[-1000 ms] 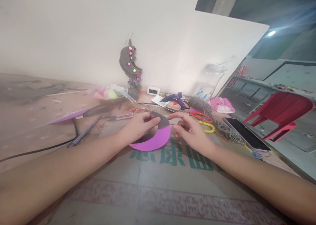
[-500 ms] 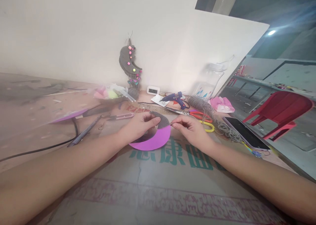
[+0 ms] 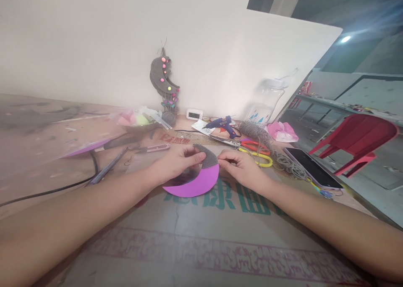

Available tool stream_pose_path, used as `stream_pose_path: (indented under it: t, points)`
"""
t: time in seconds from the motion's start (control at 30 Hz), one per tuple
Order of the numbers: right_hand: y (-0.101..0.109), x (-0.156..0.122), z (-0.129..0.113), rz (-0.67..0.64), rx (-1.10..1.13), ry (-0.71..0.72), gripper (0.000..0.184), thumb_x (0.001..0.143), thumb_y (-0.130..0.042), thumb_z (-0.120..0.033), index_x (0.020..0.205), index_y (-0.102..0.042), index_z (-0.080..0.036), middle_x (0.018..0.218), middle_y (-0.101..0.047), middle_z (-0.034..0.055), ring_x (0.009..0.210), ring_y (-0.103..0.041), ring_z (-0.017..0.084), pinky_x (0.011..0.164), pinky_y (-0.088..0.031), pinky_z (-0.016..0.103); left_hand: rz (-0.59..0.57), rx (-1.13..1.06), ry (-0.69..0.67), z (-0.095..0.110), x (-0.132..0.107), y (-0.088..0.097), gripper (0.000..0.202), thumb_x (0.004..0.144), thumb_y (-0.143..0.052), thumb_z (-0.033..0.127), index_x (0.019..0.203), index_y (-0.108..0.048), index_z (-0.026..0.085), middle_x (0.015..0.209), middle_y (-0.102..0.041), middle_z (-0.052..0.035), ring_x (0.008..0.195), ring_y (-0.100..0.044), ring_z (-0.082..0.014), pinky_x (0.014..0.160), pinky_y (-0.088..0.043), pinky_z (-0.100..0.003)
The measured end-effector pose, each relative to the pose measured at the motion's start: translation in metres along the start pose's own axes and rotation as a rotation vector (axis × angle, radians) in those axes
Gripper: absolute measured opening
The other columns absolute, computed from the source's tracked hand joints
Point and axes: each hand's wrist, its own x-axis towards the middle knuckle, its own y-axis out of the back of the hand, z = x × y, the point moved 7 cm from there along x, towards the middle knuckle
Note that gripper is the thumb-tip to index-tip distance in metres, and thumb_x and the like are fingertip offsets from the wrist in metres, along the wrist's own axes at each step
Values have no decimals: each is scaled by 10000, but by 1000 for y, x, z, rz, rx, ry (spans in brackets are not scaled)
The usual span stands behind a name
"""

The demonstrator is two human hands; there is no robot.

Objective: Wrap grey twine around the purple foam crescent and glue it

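Observation:
A purple crescent-shaped cut-out (image 3: 197, 182) lies on the cardboard sheet (image 3: 201, 232), its upper tip wrapped in grey twine. My left hand (image 3: 176, 163) grips the crescent at its inner edge, thumb on the wrapped part. My right hand (image 3: 241, 167) is pinched at the crescent's right edge, holding the twine strand against it. Loose grey twine (image 3: 277, 156) trails off to the right. A finished twine-covered crescent with coloured beads (image 3: 163, 79) leans against the wall behind.
Red and yellow scissors (image 3: 255, 152), a blue glue gun (image 3: 223, 125), a phone (image 3: 310, 167), a clear jar (image 3: 267, 104) and a pink bag (image 3: 281, 131) lie right. A black cable (image 3: 63, 186), another purple piece (image 3: 85, 147) and a small clock (image 3: 194, 114) lie left and behind. A red chair (image 3: 359, 140) stands beyond the table edge.
My right hand went from open beside the crescent to a pinch on the twine, then moved in against the crescent's right edge. The left hand kept its hold.

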Motion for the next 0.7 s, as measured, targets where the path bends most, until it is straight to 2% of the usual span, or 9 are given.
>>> stream_pose_path:
  t: [0.1, 0.17, 0.2, 0.27, 0.37, 0.43, 0.53, 0.63, 0.7]
  points:
    - [1, -1, 4, 18, 35, -32, 180, 895, -502, -280, 987, -639, -207, 938, -646, 40, 685, -555, 127, 620, -445, 261, 31, -64, 22, -3, 1, 1, 384, 803, -567, 532, 717, -572, 157, 631, -541, -4, 537, -467, -94, 508, -364, -232]
    - [8, -2, 9, 118, 105, -68, 307, 897, -505, -296, 1197, -521, -232, 1098, -592, 59, 640, -522, 105, 593, -444, 261, 97, -93, 27, -5, 2, 5, 383, 811, -565, 520, 704, -554, 153, 618, -541, 4, 548, -480, -94, 556, -382, -245]
    - [12, -3, 11, 176, 140, -80, 343, 897, -510, -313, 1229, -472, -237, 1102, -573, 60, 623, -505, 98, 581, -441, 258, 136, -101, 25, -6, 2, 7, 383, 817, -560, 517, 698, -545, 153, 612, -541, 6, 553, -486, -96, 573, -386, -252]
    - [16, -4, 13, 225, 178, -92, 272, 905, -497, -354, 1142, -484, -221, 944, -568, 28, 605, -483, 100, 562, -425, 249, 206, -109, 19, -6, 3, 12, 378, 825, -551, 509, 695, -531, 155, 606, -540, 9, 557, -490, -100, 585, -383, -259]
    - [7, -4, 8, 94, 115, -110, 216, 914, -466, -387, 904, -566, -196, 700, -526, -11, 582, -468, 115, 534, -388, 244, 273, -117, 2, -3, 1, 17, 357, 830, -552, 492, 704, -524, 160, 608, -529, 20, 554, -474, -94, 587, -372, -258]
    - [-2, -5, 1, -17, 36, -111, 226, 895, -497, -381, 837, -605, -192, 697, -560, 2, 601, -484, 125, 536, -378, 248, 299, -101, -18, 0, -1, 19, 341, 826, -564, 480, 711, -528, 160, 625, -525, 25, 569, -469, -92, 605, -372, -256]
    - [-11, -6, -9, -68, -3, -97, 169, 863, -546, -336, 802, -618, -196, 718, -589, 8, 634, -501, 131, 543, -380, 244, 298, -69, -47, 5, -3, 18, 323, 810, -587, 472, 741, -543, 159, 665, -530, 24, 609, -477, -97, 629, -375, -255]
    - [-12, -6, -11, -41, 87, -109, 165, 868, -528, -312, 768, -579, -191, 671, -573, -4, 605, -499, 121, 546, -393, 240, 293, -27, -49, 7, -4, 16, 319, 799, -592, 478, 804, -575, 159, 741, -572, 6, 667, -504, -115, 650, -385, -255]
    - [-4, -5, -7, 37, 170, -126, 188, 877, -519, -340, 762, -534, -192, 624, -557, -18, 553, -482, 109, 529, -389, 237, 342, -4, -81, 11, -4, 18, 319, 798, -589, 472, 890, -591, 166, 867, -608, -18, 760, -532, -135, 690, -397, -252]
